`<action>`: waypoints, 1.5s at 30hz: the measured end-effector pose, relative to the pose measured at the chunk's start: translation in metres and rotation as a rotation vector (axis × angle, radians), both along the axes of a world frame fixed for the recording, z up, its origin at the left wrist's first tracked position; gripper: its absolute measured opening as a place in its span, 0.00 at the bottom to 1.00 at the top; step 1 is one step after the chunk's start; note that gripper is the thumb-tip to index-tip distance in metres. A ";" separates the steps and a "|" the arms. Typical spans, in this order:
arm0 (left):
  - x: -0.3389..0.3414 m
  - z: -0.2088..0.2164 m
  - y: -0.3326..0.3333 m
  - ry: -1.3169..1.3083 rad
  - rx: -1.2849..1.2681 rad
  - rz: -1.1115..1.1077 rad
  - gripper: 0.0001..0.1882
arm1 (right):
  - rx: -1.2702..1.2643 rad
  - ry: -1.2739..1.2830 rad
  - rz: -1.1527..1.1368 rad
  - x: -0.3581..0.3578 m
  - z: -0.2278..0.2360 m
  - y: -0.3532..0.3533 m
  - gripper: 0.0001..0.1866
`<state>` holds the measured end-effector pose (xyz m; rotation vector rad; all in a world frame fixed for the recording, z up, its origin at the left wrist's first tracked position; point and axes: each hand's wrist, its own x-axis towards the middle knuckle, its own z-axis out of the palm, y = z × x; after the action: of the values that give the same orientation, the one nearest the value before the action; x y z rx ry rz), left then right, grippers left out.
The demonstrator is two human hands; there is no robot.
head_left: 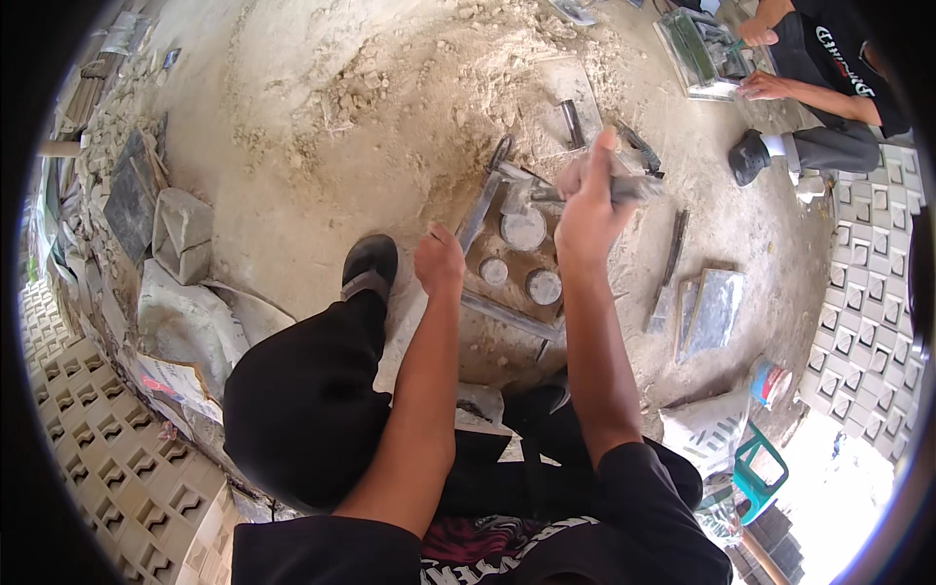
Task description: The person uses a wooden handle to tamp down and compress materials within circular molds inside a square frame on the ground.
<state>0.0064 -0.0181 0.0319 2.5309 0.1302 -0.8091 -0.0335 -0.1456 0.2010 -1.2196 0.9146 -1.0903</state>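
Tool is gripped in the right hand, fingers wrapped round it, long axis roughly left-right by the frame's far right corner; too blurry to name, tbh. Left hand is balled up, just left of the frame.

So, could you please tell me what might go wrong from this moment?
The right hand grips a blurred hand tool over the far side of the frame; if it slipped, it might knock the round grey-topped pieces inside. The left hand, curled beside the frame, could perhaps be struck if the tool swung that way.
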 end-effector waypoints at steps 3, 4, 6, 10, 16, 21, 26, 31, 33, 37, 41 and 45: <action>-0.003 0.010 -0.002 -0.027 -0.011 0.011 0.32 | 0.010 0.011 -0.042 -0.009 -0.006 0.019 0.29; -0.002 0.012 -0.005 -0.029 -0.005 0.022 0.32 | -0.025 0.039 -0.004 -0.008 -0.014 0.018 0.28; -0.004 0.010 -0.003 -0.020 0.026 0.037 0.33 | -0.074 0.107 0.064 -0.009 -0.027 0.015 0.26; 0.000 0.006 -0.003 -0.016 0.046 0.050 0.33 | -0.017 -0.030 -0.037 -0.008 -0.001 0.027 0.27; 0.000 0.004 -0.001 0.011 0.006 0.061 0.33 | 0.043 0.070 0.059 -0.004 -0.003 0.040 0.27; 0.001 0.012 -0.004 0.058 -0.011 0.105 0.33 | -0.002 0.127 0.126 -0.012 -0.032 0.050 0.26; 0.003 0.015 -0.003 0.092 -0.013 0.109 0.33 | -0.032 0.041 0.117 -0.025 -0.013 0.064 0.26; 0.002 0.011 0.004 0.064 -0.037 0.105 0.33 | -0.036 0.107 0.381 -0.030 -0.033 0.051 0.25; 0.003 0.013 0.003 0.057 -0.061 0.129 0.33 | -0.046 -0.051 0.494 -0.040 -0.021 0.039 0.24; 0.003 0.007 0.000 0.059 -0.036 0.108 0.33 | -0.112 0.098 0.643 -0.037 -0.020 0.024 0.21; 0.005 0.000 0.004 0.049 -0.030 0.092 0.33 | -0.078 -0.138 0.685 -0.042 -0.012 0.028 0.20; 0.002 0.012 0.003 0.053 -0.028 0.110 0.33 | -0.068 0.079 0.765 -0.050 -0.016 0.024 0.19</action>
<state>0.0083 -0.0149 0.0443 2.4530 0.2704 -0.8282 -0.0831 -0.1214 0.1853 -1.4984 0.3933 -0.4608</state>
